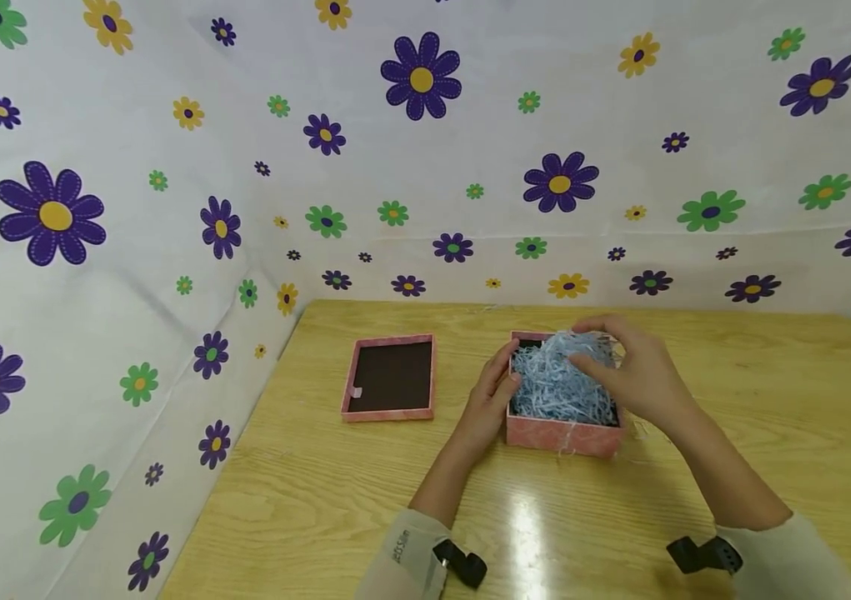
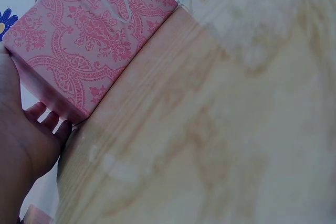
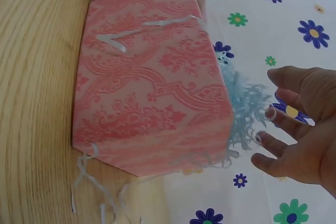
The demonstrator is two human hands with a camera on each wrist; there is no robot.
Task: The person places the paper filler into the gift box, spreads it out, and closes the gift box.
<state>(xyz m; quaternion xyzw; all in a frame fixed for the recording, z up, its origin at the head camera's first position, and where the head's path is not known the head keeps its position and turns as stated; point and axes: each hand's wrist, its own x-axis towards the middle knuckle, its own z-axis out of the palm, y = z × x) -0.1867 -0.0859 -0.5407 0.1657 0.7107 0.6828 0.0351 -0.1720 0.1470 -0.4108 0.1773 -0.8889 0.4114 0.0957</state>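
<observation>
A pink patterned box sits on the table, heaped with light-blue shredded paper that rises above its rim. My left hand holds the box at its left side, thumb over the rim and fingers along the outer wall. In the left wrist view, curled fingers lie against the side wall low down. Over the right part of the heap, my right hand has its fingers spread and bent loosely. The right wrist view shows its fingertips close to the blue shreds, with thin strands at them.
To the left on the wooden table lies the box lid, dark inside face up, with a small pale tab in one corner. Loose white strands hang at the box's lower edge. A flower-printed cloth stands behind the table.
</observation>
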